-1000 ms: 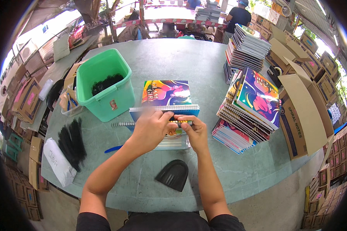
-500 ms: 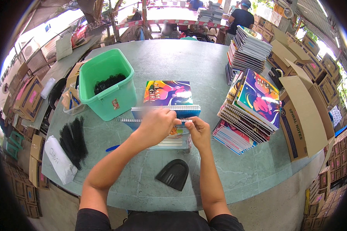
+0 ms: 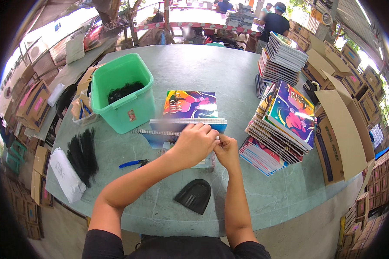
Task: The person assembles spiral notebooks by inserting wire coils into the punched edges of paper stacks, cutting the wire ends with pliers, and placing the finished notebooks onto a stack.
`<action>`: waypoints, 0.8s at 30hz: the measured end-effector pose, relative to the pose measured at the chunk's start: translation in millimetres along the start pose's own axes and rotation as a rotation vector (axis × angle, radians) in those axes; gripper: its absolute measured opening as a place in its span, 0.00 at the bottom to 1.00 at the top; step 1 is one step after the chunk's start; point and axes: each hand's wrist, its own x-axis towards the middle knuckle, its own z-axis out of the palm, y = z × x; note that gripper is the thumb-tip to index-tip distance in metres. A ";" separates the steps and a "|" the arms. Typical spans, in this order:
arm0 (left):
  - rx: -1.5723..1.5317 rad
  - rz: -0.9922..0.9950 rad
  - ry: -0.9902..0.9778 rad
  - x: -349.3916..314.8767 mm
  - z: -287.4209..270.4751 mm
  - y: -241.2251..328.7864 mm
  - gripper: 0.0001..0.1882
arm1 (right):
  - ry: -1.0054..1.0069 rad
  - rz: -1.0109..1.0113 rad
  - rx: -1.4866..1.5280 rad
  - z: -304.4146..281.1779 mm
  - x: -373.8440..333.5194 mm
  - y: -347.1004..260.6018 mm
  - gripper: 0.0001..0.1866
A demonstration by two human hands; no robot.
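A notebook [image 3: 153, 139] stands on its edge in front of me, with a dark spiral coil [image 3: 139, 131] along its top and the coil's end sticking out to the left. My left hand [image 3: 194, 144] is closed over this bound edge. Next to it, my right hand [image 3: 227, 150] pinches the coil at the right end; the fingertips of both hands meet there and hide the exact grip. Just behind are a stack of unbound-looking notebooks [image 3: 220, 125] and a colourful girl-print cover [image 3: 192, 104]. Blue-handled cutting pliers [image 3: 134, 163] lie left of my forearm.
Loose black coils [image 3: 83, 157] lie beside a white wrapped package [image 3: 68, 176]. A green bin [image 3: 132, 114] holds more coils. Stacked spiral notebooks [image 3: 289, 114] and an open carton [image 3: 333, 146] stand at right. A black rounded object [image 3: 194, 196] sits near the front edge.
My left hand has shifted right along the bound edge, up against the right hand. The pliers, mostly hidden by my forearm before, now show. The view has shifted slightly.
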 end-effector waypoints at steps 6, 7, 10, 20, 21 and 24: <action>-0.180 -0.130 -0.033 8.7 -3.2 -2.2 0.12 | -0.003 -0.006 -0.115 -0.4 -0.4 -0.6 0.13; -0.197 -0.116 0.006 9.2 -2.7 -2.2 0.10 | 0.013 -0.021 -0.108 2.1 -0.5 -6.9 0.13; -0.181 -0.039 0.153 5.5 -11.4 1.3 0.09 | -0.004 -0.092 -0.120 2.8 -0.8 -4.7 0.13; 0.120 -0.623 -0.651 -216.4 -57.9 -89.4 0.33 | -0.420 -0.225 -0.571 66.2 30.1 -120.1 0.12; 0.056 -0.620 -0.620 -223.9 -58.0 -91.5 0.32 | -0.478 -0.307 -0.698 88.1 33.0 -128.2 0.12; 0.267 -0.599 -0.465 -226.9 -32.7 -79.1 0.20 | -0.568 -0.402 -0.739 134.4 54.2 -101.9 0.11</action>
